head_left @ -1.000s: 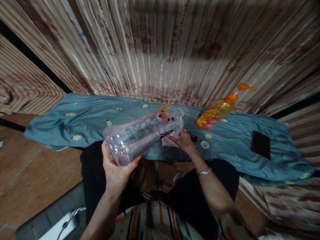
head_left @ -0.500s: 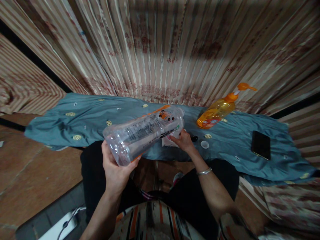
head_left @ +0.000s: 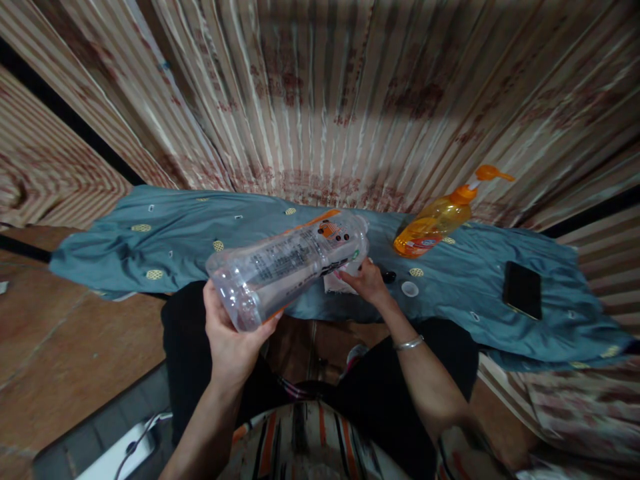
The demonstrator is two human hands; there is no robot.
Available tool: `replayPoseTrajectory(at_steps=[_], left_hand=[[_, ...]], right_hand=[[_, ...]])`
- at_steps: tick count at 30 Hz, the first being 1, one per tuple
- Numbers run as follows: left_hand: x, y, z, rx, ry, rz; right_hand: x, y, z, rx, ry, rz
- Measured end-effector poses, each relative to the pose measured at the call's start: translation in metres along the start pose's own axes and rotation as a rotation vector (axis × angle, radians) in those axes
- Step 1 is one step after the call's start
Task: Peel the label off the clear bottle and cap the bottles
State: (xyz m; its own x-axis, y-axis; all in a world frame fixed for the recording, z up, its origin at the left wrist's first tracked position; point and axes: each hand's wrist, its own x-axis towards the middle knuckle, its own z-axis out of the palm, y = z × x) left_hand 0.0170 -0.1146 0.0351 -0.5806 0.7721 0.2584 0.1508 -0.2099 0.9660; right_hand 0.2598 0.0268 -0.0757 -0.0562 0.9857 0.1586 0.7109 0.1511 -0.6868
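The left hand [head_left: 235, 350] is gripping the base of the bottle [head_left: 295, 263], already slanting towards the right hand [head_left: 369, 283], whose hold beneath its far end isn't showing, nor is what's left.

Before you, a striped curtain [head_left: 320, 120] hangs behind a blue-green cloth [head_left: 185, 237] bearing an orange-topped pump bottle [head_left: 434, 223] and, farther right, a black phone [head_left: 522, 291]; a corded white device [head_left: 116, 459] lies lower left.

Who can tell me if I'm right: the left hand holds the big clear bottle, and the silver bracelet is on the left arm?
Not quite: the silver bracelet is on the right arm, as the head view shows. The left hand does hold the big clear bottle.
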Motion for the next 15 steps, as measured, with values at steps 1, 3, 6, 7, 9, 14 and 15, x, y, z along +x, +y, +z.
replayPoseTrajectory(at_steps=[1,3,6,7,9,14,15], left_hand=[[0.0,0.0004,0.0001,0.005,-0.002,0.001],[0.0,0.0013,0.0005,0.014,-0.008,0.004],[0.0,0.0019,0.0007,0.021,-0.014,0.01],[0.0,0.0019,0.0006,0.018,-0.017,0.01],[0.0,0.0012,0.0004,0.013,-0.017,0.008],[0.0002,-0.0008,-0.0007,0.003,-0.017,-0.018],[0.0001,-0.0007,-0.0008,0.006,-0.019,-0.027]], right_hand=[[-0.0001,-0.0005,-0.0004,-0.002,-0.003,0.0],[-0.0003,-0.0014,-0.0012,-0.006,-0.008,0.0],[-0.0006,-0.0021,-0.0014,-0.005,-0.008,0.009],[-0.0007,-0.002,-0.0013,-0.003,-0.006,0.012],[-0.0007,-0.0009,-0.0005,0.005,-0.003,0.012],[-0.0004,0.0032,0.0017,0.013,0.013,-0.023],[-0.0004,0.0038,0.002,0.011,0.018,-0.026]])
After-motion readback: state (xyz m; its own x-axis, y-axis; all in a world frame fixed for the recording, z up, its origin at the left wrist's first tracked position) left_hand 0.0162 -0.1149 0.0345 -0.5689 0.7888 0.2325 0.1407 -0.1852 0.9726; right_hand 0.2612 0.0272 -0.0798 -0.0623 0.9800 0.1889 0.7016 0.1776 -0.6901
